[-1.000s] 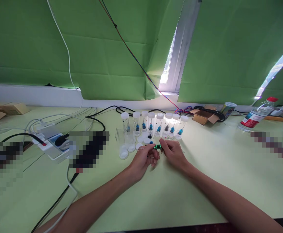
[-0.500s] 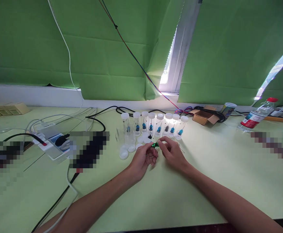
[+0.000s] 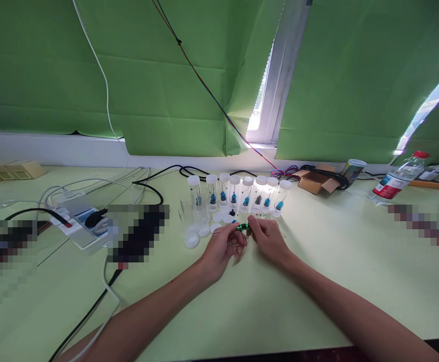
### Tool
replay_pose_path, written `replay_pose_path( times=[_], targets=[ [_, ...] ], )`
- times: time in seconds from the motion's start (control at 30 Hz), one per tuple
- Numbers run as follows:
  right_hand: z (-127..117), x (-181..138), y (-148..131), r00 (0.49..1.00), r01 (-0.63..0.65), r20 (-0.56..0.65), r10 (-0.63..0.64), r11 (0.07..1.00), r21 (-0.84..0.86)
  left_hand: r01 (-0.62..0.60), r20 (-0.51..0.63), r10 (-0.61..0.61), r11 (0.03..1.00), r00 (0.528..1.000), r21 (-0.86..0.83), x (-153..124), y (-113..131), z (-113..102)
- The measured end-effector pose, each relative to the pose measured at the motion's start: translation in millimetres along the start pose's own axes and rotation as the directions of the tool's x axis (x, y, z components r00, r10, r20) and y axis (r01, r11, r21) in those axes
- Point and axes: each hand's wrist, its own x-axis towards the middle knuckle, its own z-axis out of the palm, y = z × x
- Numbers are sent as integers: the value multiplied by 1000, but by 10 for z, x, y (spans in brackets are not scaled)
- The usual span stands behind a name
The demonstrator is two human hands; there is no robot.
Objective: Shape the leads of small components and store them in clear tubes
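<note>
Between my two hands is a small shiny green cylinder (image 3: 242, 227), lying roughly level just in front of the clear tubes. My left hand (image 3: 221, 247) pinches its left end with thumb and forefinger, the other fingers curled. At its right end, the closed fingers of my right hand (image 3: 266, 239) grip it. Thin wire-like pieces stick out past both hands. Behind them stands a row of clear capped tubes (image 3: 246, 193), several with blue parts inside. White round caps (image 3: 218, 217) and a small black piece (image 3: 232, 213) lie just beyond my left hand.
At left are a white power strip (image 3: 87, 229) with plugs and a blurred dark object (image 3: 140, 234). An open cardboard box (image 3: 317, 182), a canister (image 3: 352, 173) and a red-capped plastic bottle (image 3: 400, 178) stand at right. Cables run along the wall.
My right hand has shifted slightly, its fingers now closer together at the green cylinder's right end. More of the cylinder shows, and a small blue piece appears behind it.
</note>
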Motion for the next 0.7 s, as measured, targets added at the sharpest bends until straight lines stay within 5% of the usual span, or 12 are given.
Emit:
replay_pose_path(
  times=[0.3, 0.7],
  targets=[
    [-43, -35, -54, 993, -25, 121, 12, 994, 108, 11, -45, -15, 996, 999, -83, -3, 10, 16],
    [-27, -4, -27, 999, 18, 45, -20, 999, 34, 8, -8, -9, 1000, 1000, -25, -5, 23, 9]
  ],
)
